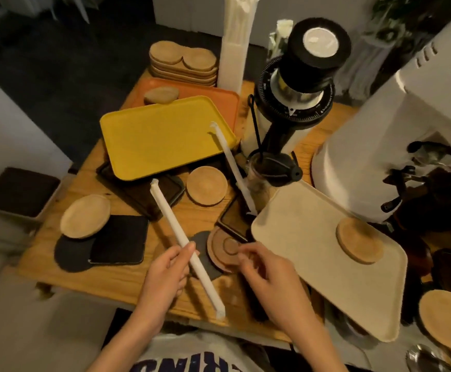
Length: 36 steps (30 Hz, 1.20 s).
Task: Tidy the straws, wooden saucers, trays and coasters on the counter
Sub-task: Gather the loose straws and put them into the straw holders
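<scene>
My left hand (166, 272) grips a long paper-wrapped straw (170, 218) that slants up and to the left over the counter. My right hand (266, 275) hovers beside it, fingers curled and empty, above a round grooved wooden coaster (220, 251). A second wrapped straw (232, 165) leans from the yellow tray (160, 138) down to the cream tray (313, 242). An orange tray (219, 98) lies under the yellow one. Wooden saucers lie scattered: one at centre (207, 185), one at left (85, 216), one on the cream tray (360, 240). Dark coasters (119, 240) lie at front left.
A stack of oval wooden trays (182, 63) and a tall sleeve of straws (236, 41) stand at the back. A black-topped grinder (294, 84) and a white machine (380, 146) crowd the right. Dark trays (141, 194) lie under the yellow one. The counter's front edge runs near my body.
</scene>
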Motion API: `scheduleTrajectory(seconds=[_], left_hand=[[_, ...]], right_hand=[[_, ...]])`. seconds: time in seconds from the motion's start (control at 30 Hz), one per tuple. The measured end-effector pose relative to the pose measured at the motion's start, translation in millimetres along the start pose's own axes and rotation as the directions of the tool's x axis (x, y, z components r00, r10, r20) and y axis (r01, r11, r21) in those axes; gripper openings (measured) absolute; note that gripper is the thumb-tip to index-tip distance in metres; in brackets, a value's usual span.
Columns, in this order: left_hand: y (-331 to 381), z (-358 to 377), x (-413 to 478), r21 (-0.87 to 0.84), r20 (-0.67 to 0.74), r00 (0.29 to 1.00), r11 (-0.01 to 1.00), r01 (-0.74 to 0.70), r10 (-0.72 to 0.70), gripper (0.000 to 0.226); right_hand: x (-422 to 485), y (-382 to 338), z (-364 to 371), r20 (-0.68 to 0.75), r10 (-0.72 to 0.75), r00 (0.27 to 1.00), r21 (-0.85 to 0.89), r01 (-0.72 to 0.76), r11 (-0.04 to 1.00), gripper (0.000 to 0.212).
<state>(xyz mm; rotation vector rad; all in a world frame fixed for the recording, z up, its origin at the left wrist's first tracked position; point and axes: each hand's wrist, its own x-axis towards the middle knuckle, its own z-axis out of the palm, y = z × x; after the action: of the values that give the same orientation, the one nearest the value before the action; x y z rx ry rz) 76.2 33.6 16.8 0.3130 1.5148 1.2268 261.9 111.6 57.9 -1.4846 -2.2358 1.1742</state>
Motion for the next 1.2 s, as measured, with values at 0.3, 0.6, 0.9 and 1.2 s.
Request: scheduleTrajectory(seconds=[0.3, 0.6, 0.9, 1.2], left_hand=[[21, -72, 0, -0.074, -0.203, 0.979, 0.996, -0.050, 0.034, 0.041], [35, -118, 13, -0.069, -0.267, 0.961, 0.993, -0.096, 0.074, 0.033], [45, -151, 20, -0.030, -0.242, 0.966, 0.995, -0.100, 0.089, 0.030], [55, -175, 27, 0.056, -0.177, 0.978, 0.993, -0.103, 0.112, 0.039]], right_hand=[[145, -43, 41, -0.150, -0.154, 0.977, -0.384, 0.086, 0.919, 0.053], [184, -33, 62, -0.253, 0.013, 0.967, -0.409, -0.119, 0.905, 0.062], [188, -57, 72, -0.433, 0.119, 0.893, -0.220, -0.233, 0.947, 0.041], [136, -117, 77, -0.436, -0.038, 0.899, 0.030, 0.057, 0.998, 0.027]])
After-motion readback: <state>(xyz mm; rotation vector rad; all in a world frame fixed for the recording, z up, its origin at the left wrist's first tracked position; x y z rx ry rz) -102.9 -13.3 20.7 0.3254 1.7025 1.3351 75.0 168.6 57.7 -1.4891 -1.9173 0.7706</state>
